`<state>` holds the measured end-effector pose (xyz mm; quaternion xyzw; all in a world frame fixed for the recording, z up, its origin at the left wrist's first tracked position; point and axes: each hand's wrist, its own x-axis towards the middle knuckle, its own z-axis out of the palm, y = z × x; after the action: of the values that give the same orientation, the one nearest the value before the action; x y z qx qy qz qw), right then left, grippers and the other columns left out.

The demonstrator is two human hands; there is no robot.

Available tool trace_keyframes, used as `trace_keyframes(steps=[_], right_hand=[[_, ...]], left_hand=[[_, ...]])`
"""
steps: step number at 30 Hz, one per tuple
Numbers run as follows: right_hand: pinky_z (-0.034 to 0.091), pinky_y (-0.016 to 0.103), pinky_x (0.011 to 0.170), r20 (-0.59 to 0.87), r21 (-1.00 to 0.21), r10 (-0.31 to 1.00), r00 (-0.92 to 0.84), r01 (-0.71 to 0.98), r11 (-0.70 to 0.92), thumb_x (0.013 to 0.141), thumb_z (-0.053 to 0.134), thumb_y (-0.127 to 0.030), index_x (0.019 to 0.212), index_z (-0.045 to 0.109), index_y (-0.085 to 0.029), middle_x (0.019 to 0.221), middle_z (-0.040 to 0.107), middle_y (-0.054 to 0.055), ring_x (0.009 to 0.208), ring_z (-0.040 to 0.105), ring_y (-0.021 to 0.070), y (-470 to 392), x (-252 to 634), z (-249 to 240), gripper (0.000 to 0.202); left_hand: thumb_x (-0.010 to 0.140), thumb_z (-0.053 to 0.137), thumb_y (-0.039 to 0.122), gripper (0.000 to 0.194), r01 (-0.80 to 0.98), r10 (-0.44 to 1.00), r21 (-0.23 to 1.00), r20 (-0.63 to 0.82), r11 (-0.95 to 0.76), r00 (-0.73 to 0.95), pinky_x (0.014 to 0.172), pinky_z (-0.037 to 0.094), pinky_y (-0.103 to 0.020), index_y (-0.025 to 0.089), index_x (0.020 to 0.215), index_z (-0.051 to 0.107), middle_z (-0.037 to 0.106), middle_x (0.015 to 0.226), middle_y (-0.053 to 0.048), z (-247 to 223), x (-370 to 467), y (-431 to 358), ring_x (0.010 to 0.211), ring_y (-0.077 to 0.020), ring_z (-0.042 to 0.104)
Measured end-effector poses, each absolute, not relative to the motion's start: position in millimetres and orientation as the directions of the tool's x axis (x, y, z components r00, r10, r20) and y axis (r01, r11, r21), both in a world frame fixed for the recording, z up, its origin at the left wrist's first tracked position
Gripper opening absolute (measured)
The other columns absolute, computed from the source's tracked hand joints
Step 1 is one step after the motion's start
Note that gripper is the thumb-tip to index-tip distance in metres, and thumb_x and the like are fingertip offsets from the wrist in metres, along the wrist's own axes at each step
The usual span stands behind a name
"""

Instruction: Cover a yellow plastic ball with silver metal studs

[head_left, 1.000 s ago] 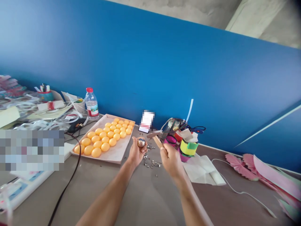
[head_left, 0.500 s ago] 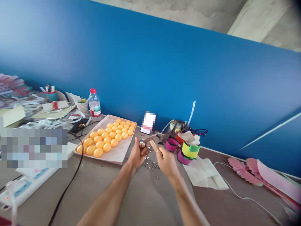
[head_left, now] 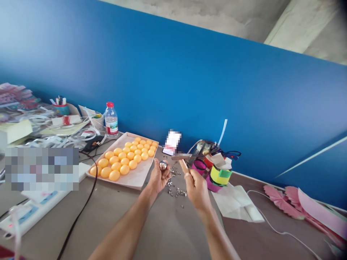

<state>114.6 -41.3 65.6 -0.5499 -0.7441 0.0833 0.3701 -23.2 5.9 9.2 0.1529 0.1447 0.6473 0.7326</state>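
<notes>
Being carried on the bottle [head_left: 111,121] is an unreadable label; over the table [head_left: 116,207], a shiny ball [head_left: 163,165] is being cradled in the upturned, half-curled left hand [head_left: 158,178], a wooden-handled tool [head_left: 184,166] being gripped by the fisted right hand [head_left: 197,187].

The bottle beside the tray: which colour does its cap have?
Red; the cap shows best in the head view.
</notes>
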Motion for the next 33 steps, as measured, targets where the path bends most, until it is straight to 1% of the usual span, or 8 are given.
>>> trace_keyframes(steps=[5,10,15,19,21,23,27,33], right_hand=[[0.027,0.022,0.05,0.351,-0.476,0.912,-0.214,0.797,0.371,0.082,0.034,-0.022,0.064,0.045,-0.02,0.056,0.048,-0.002,0.05,0.041,0.0117,-41,113,64,0.021],[0.029,0.022,0.051,0.44,-0.554,0.891,-0.112,0.747,0.367,0.085,0.033,-0.025,0.069,0.046,-0.019,0.058,0.048,-0.001,0.051,0.042,0.0115,-42,117,67,0.021],[0.026,0.023,0.049,0.356,-0.434,0.912,-0.201,0.829,0.352,0.081,0.034,-0.02,0.064,0.048,-0.02,0.054,0.049,-0.002,0.048,0.04,0.0117,-38,116,61,0.022],[0.031,0.023,0.054,0.447,-0.45,0.887,-0.113,0.829,0.332,0.082,0.035,-0.023,0.072,0.053,-0.018,0.064,0.057,0.003,0.056,0.047,0.0134,-26,125,56,0.022],[0.034,0.023,0.057,0.47,-0.468,0.882,-0.043,0.834,0.291,0.084,0.035,-0.024,0.078,0.056,-0.017,0.068,0.06,0.005,0.06,0.051,0.0149,-18,135,49,0.023],[0.036,0.024,0.06,0.471,-0.438,0.882,-0.008,0.866,0.242,0.083,0.037,-0.023,0.082,0.057,-0.016,0.074,0.062,0.007,0.067,0.055,0.0172,-10,144,39,0.021],[0.037,0.025,0.063,0.38,-0.368,0.925,-0.004,0.917,0.155,0.081,0.041,-0.02,0.085,0.058,-0.016,0.077,0.063,0.008,0.073,0.058,0.0187,3,154,13,0.018],[0.038,0.027,0.066,0.231,-0.26,0.973,0.028,0.965,0.034,0.081,0.044,-0.02,0.088,0.059,-0.017,0.088,0.064,0.009,0.079,0.06,0.0198,6,160,-8,0.017]], left_hand=[[0.072,0.048,0.064,0.05,-0.877,0.978,0.457,-0.201,0.149,0.061,0.042,0.032,-0.018,0.015,0.067,0.047,0.054,0.053,0.0,6,-20,6,0.036,-0.0033,0.032],[0.076,0.042,0.064,0.051,-0.886,0.99,0.444,-0.022,0.133,0.138,0.041,0.028,-0.017,0.014,0.074,0.051,0.054,0.056,0.001,8,-21,4,0.033,-0.0003,0.021],[0.075,0.045,0.064,0.05,-0.842,0.98,0.507,-0.16,0.186,0.12,0.04,0.027,-0.018,0.014,0.063,0.047,0.052,0.052,0.0,8,-17,2,0.035,-0.0028,0.029],[0.078,0.042,0.062,0.049,-0.864,0.978,0.463,-0.036,0.199,0.206,0.038,0.022,-0.017,0.014,0.078,0.053,0.052,0.056,0.001,11,-18,0,0.034,-0.0015,0.022],[0.078,0.043,0.061,0.048,-0.881,0.976,0.426,-0.026,0.208,0.217,0.04,0.024,-0.017,0.015,0.08,0.053,0.053,0.059,0.001,12,-21,-1,0.036,-0.0017,0.024],[0.078,0.044,0.06,0.046,-0.895,0.979,0.402,-0.016,0.192,0.203,0.041,0.026,-0.017,0.015,0.079,0.053,0.053,0.062,0.0,13,-24,-2,0.038,-0.0023,0.026],[0.077,0.051,0.055,0.04,-0.899,0.98,0.394,-0.014,0.19,0.201,0.044,0.031,-0.017,0.015,0.072,0.049,0.055,0.067,-0.002,14,-26,-2,0.041,-0.002,0.028],[0.078,0.054,0.048,0.033,-0.891,0.977,0.407,-0.012,0.201,0.215,0.045,0.032,-0.016,0.015,0.076,0.05,0.054,0.07,-0.001,13,-27,0,0.041,-0.001,0.029]])
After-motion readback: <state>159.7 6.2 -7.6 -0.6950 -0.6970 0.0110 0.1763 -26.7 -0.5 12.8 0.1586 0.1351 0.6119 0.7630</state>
